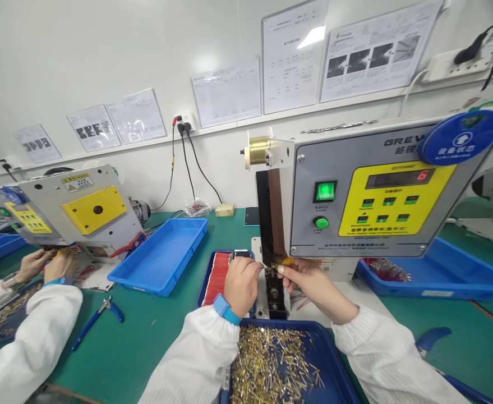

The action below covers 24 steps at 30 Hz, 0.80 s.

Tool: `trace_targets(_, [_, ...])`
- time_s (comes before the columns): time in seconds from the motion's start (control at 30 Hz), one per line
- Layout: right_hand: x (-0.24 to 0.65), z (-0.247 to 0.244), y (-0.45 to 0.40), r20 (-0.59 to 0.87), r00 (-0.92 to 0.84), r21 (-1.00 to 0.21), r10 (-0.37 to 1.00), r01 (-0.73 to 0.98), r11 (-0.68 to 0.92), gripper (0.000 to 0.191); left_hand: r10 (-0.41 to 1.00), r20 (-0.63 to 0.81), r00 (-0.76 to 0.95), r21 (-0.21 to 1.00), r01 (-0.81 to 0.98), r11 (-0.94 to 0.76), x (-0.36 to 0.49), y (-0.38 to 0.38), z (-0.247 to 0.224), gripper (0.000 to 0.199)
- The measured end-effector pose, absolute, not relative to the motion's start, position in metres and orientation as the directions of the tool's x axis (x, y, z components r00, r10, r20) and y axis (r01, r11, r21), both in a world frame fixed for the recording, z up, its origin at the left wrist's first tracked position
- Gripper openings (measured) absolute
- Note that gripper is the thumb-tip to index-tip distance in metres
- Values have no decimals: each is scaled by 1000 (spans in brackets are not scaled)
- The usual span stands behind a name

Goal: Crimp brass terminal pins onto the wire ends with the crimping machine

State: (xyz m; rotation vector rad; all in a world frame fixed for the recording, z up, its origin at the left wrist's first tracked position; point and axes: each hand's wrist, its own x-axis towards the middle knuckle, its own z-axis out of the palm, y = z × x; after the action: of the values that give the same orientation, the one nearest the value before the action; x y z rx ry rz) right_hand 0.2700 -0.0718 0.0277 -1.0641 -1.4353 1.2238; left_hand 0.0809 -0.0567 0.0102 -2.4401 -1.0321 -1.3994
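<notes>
Pinching, with the left hand [243, 280] drawn narrow, a thin light metal piece [267, 268], too small to make out fully, low beside a black vertical press column [265, 196]. Facing it from the other side with the right hand [307, 279], thumb and fingers brought close together near the same piece; cannot tell whether gripping anything between them. On the left wrist, a light-blue square-faced watch [224, 307]; on both arms, white sleeves [204, 345]. Above the right hand, a large white-bodied machine with a grey front [342, 148], a yellow control panel [423, 207] and a lit green switch [325, 191]. Below and between both hands, a dark-blue plastic tray [329, 365] with a heap of loose brass-coloured metal pins [267, 359]. Just left of the left hand, partly behind it, a row of straight red wires [218, 275]. Farther left of that hand, a bright-blue rectangular plastic tray [162, 247] and blue-handled metal pliers [97, 320] on the green counter [145, 331]; well apart, a co-worker's hands [62, 266] at a second machine with a yellow plate [95, 210]. Right of the right hand, another bright-blue plastic tray [473, 286] holding red wires with silvery ends [385, 269]; nearer the right sleeve, a blue tool handle [433, 339].
</notes>
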Motion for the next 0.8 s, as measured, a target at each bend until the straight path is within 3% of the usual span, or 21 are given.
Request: trace_targets(0.8, [269,28,-73,116,-168,-984,979,113,136,36,541,779,316,254,630,-733,79,-56,7,23])
